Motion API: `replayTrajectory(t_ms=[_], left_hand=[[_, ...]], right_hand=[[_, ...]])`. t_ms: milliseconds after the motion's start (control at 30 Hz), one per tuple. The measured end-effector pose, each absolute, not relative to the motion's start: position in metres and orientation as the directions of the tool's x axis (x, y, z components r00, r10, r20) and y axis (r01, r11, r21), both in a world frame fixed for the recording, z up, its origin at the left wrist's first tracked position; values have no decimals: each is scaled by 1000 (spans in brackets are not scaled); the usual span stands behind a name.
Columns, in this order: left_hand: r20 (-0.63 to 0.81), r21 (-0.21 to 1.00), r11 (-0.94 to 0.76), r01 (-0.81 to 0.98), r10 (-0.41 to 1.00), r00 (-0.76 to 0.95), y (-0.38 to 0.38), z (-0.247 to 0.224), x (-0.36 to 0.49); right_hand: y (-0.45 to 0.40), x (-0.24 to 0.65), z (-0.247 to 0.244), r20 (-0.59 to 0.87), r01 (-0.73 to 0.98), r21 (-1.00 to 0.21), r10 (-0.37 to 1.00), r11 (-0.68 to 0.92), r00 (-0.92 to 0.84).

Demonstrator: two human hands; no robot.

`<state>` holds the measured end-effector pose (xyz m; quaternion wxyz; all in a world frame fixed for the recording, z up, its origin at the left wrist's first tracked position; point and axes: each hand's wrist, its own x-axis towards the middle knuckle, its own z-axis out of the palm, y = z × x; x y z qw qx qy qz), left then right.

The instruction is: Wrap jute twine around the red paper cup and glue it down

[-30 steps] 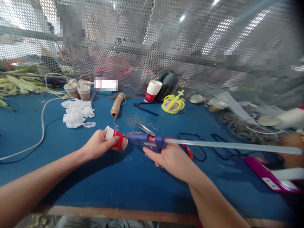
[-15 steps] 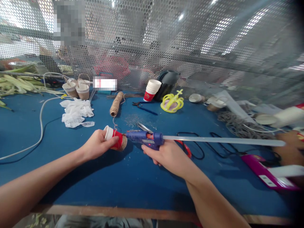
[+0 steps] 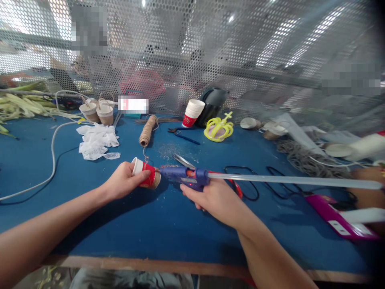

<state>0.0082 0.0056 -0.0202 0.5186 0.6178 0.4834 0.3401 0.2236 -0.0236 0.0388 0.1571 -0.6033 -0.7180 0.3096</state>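
My left hand [image 3: 124, 179] is closed around a red and white paper cup [image 3: 147, 178], tipped on its side with its rim to the left. Brown twine is wound round the cup's base end, and a strand leads from it to a twine spool [image 3: 148, 130] behind. In my right hand [image 3: 207, 194] is a blue hot glue gun [image 3: 183, 176], a long clear glue stick [image 3: 288, 180] jutting from its back. The gun's nozzle points at the cup's twine-wrapped end, close to it; whether they touch I cannot tell. Scissors [image 3: 184, 161] lie partly hidden behind the gun.
Beyond my hands are pliers [image 3: 188, 136], stacked paper cups [image 3: 192, 113], a yellow crown-shaped piece [image 3: 219, 129] and crumpled white gloves [image 3: 98, 140]. Twine-wrapped cups [image 3: 105, 114] stand back left. To the right lie black cable and a purple power strip [image 3: 327, 216]. A perforated metal screen [image 3: 168, 52] rises behind.
Both hands keep nearly the same pose, cup and glue gun close together. The glue gun and its stick have shifted very slightly to the right.
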Motion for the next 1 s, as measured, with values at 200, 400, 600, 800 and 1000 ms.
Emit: replayTrajectory(t_ms=[200, 400, 600, 800, 1000], left_hand=[[-80, 969, 5, 246, 952, 294, 5, -19, 9], [-82, 969, 11, 247, 957, 280, 5, -17, 10], [-95, 974, 36, 224, 960, 262, 4, -15, 11], [-172, 978, 138, 155, 958, 229, 5, -13, 12], [-196, 980, 185, 68, 951, 238, 7, -13, 13]], right_hand=[[-26, 224, 42, -149, 767, -633, 956, 105, -254], [-26, 225, 40, -132, 767, -630, 957, 120, -258], [-26, 227, 35, -105, 788, -591, 953, 171, -286], [-29, 227, 36, -51, 803, -531, 935, 272, -350], [-29, 226, 33, -47, 798, -522, 924, 301, -379]])
